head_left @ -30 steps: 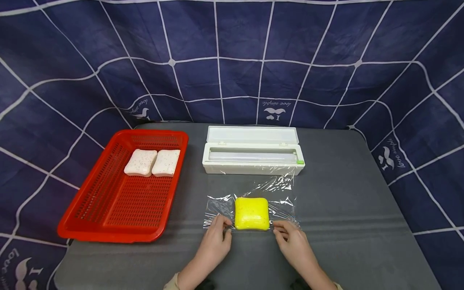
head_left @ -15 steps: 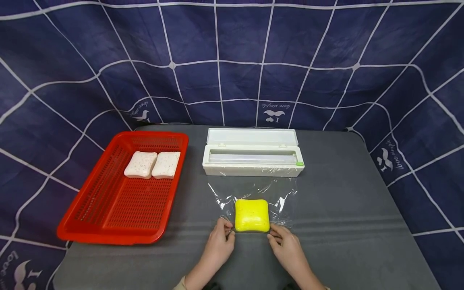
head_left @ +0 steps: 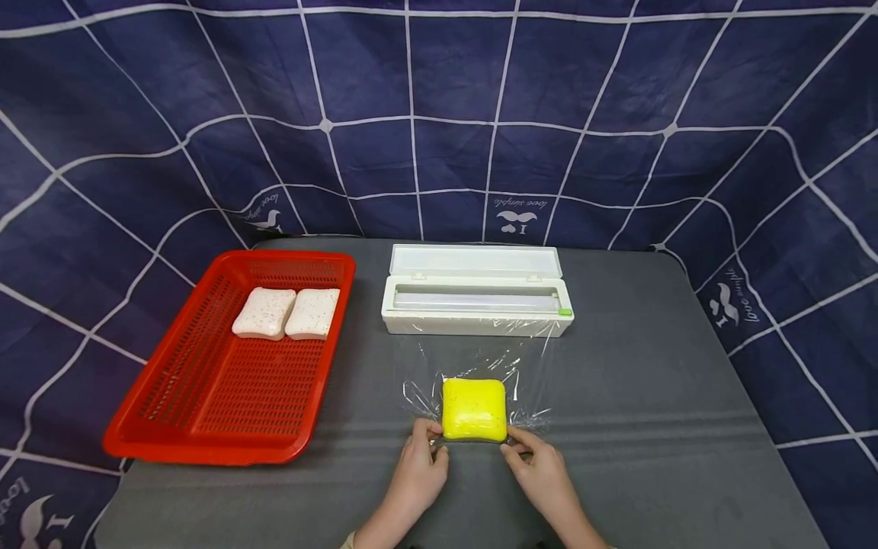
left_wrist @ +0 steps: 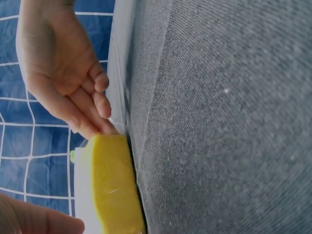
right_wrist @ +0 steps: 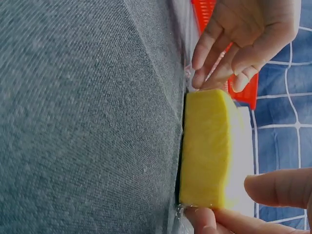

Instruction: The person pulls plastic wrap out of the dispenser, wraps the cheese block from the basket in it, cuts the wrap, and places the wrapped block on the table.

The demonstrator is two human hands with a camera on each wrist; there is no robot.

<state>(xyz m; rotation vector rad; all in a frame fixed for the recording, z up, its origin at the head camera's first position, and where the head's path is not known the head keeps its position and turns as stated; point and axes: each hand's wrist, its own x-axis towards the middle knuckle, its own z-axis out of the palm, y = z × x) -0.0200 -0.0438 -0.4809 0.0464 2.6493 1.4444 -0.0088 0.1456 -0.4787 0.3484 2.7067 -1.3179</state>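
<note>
A yellow bar of soap [head_left: 475, 410] with rounded corners lies on a sheet of clear cling film [head_left: 524, 381] on the grey table. My left hand [head_left: 418, 469] is at the bar's left end, extended fingertips touching the film beside its lower edge. At the opposite end, my right hand [head_left: 545, 473] likewise has its fingertips against the bar's side and the film. Both thumbs stand apart from the bar; the left thumb [left_wrist: 48, 219] shows in the left wrist view, the right thumb [right_wrist: 280, 187] in the right wrist view. The film runs back toward a white dispenser [head_left: 473, 325].
The dispenser's lid is up, showing a roll inside and a green slider [head_left: 565, 312] at its right end. To the left stands a red plastic basket [head_left: 226, 454] holding two speckled white bars [head_left: 264, 313]. A blue checked cloth [head_left: 453, 152] hangs behind the table.
Both hands have moved inward along the film to the bar's ends. The film's sides have drawn in closer around the yellow bar. The view has shifted slightly.
</note>
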